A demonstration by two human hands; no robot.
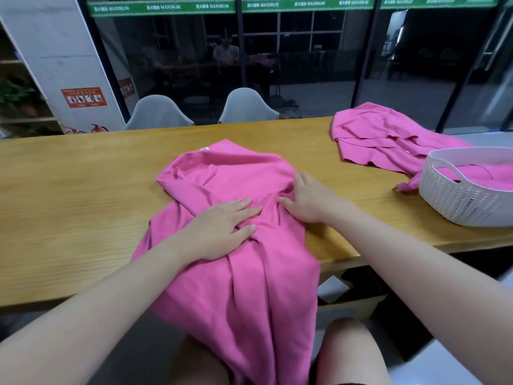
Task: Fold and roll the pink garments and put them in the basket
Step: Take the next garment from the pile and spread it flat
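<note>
Here, both hands, left hand [222,229] and right hand [308,198], press flat with an open grip on the pink garment [238,245] mid-tabletop [83,190], folding underway; rolling comes next, toward the basket [466,201] at three o'clock.

Basket [455,201] cropped at right edge (contents partly hidden), garment [236,273] hem cut off

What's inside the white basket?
Pink cloth lies inside the white basket, showing above its near wall at. The wall covers everything lower, so how many garments are in there, or whether they are rolled, cannot be seen.
</note>
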